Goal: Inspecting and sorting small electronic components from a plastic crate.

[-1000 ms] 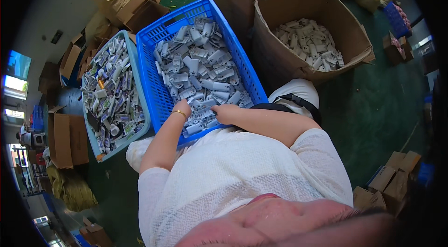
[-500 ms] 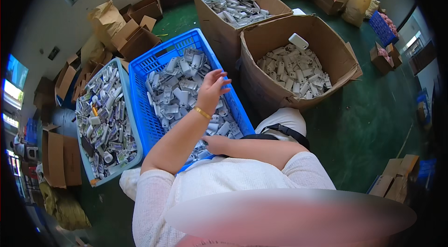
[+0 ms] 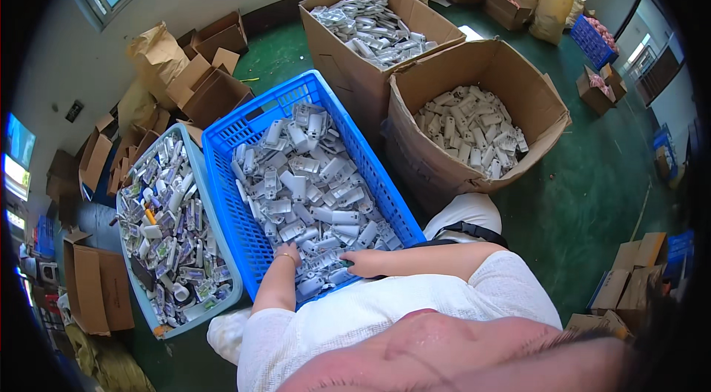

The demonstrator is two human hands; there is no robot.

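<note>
A blue plastic crate [image 3: 222,170] in front of me is filled with small white-grey plastic casings [image 3: 307,177], heaped loosely. My left hand [image 3: 289,253] is down at the crate's near left part, touching the casings; its fingertips are partly hidden, so I cannot tell what they hold. Close by on the right, my right hand [image 3: 363,263] is closed at the near edge of the heap. A small green bit shows at its fingers, too little to name. A gold-coloured bracelet circles my left wrist.
Left of the crate stands a pale blue tub [image 3: 230,273] of mixed small electronic parts. Beyond it are two large cardboard boxes, one with wrapped pieces [image 3: 370,29], the nearer with white casings [image 3: 474,125]. Open cartons [image 3: 215,99] and paper sacks [image 3: 157,58] line the wall.
My left hand has come down from above the crate to the casings near my right hand. A white piece seen in the air over the nearer cardboard box is no longer there.
</note>
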